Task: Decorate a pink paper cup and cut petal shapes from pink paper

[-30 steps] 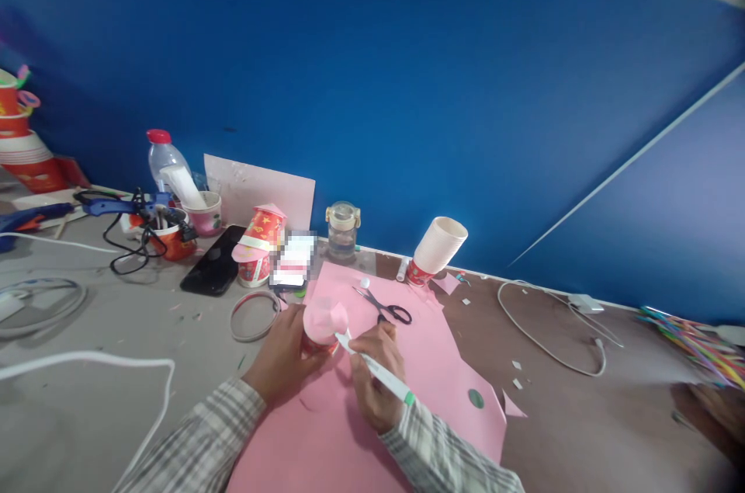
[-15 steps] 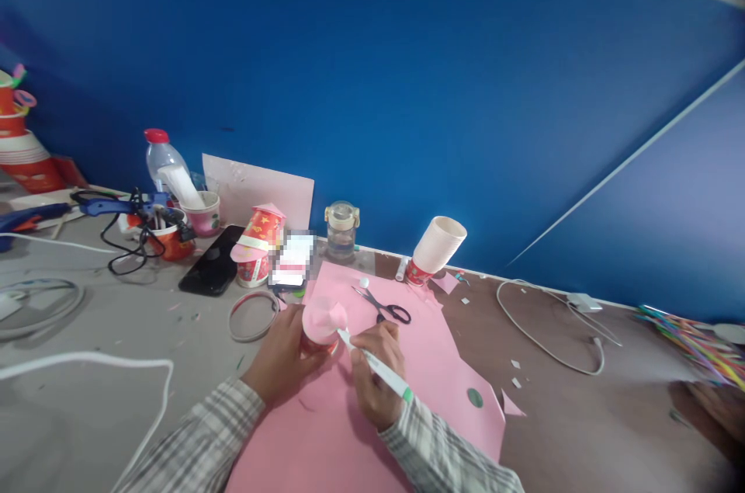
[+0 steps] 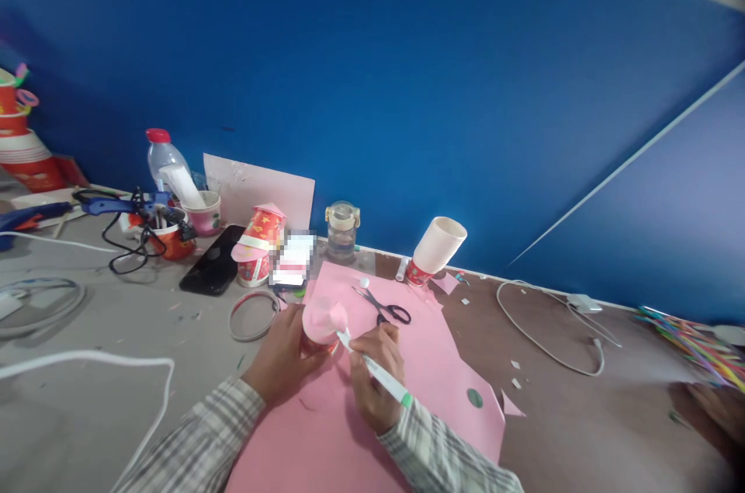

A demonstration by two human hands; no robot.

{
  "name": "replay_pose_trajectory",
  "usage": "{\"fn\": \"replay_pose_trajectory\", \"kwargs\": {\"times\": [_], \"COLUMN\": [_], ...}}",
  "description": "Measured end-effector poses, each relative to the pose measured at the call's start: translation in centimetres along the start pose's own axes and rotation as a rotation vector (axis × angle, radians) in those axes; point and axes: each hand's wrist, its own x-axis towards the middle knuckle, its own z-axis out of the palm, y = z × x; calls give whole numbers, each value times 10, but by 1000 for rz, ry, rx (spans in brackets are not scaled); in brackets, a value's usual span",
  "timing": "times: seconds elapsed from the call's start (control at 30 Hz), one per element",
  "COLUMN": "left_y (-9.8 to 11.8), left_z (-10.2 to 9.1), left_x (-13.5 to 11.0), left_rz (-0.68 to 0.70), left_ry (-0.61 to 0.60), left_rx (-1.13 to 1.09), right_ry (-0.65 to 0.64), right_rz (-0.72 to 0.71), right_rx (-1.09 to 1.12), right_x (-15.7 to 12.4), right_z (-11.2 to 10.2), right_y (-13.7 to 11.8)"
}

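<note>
My left hand (image 3: pixel 284 359) is wrapped round a small red paper cup (image 3: pixel 317 348) topped with a pink paper disc (image 3: pixel 317 319). A small folded pink piece stands on the disc. My right hand (image 3: pixel 375 378) grips a white marker (image 3: pixel 385 380) with a green end like a pen; its tip meets the disc's right edge, and whether it touches I cannot tell. Under both hands lies a large pink paper sheet (image 3: pixel 326 431). Just beyond my right hand, black-handled scissors (image 3: pixel 384 307) rest on this sheet.
Behind stand a decorated red cup figure (image 3: pixel 260 237), a lidded jar (image 3: pixel 341 229) and tilted stacked white cups (image 3: pixel 439 244). A black phone (image 3: pixel 213 264), a tape ring (image 3: pixel 254 316) and a white cable (image 3: pixel 116 359) lie left. At right are another person's hand (image 3: pixel 719 409) and colourful sticks (image 3: pixel 698 341).
Both hands stay almost in place on the cup and marker. The marker's tip has shifted very slightly at the disc's edge.
</note>
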Motion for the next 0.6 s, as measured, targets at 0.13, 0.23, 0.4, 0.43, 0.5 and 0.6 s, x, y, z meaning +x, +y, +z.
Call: {"fn": "replay_pose_trajectory", "kwargs": {"times": [0.13,0.23,0.4,0.43,0.5,0.6], "left_y": [0,-2,-2,-2,-1,-1], "left_z": [0,1,1,2,2,2], "left_x": [1,1,2,1,1,0], "left_rz": [-2,2,7,2,-5,-3], "left_ry": [-11,-15,-6,2,21,35], "left_rx": [-1,7,5,2,-2,2], "right_ry": [1,-2,-4,-4,7,26], "right_rz": [-31,-58,-49,-33,7,38], "right_rx": [17,27,37,35,24,11], "right_x": [-1,0,2,3,4,5], "right_z": [2,3,1,0,-2,-4], "right_y": [-3,-6,-5,-4,-1,2]}}
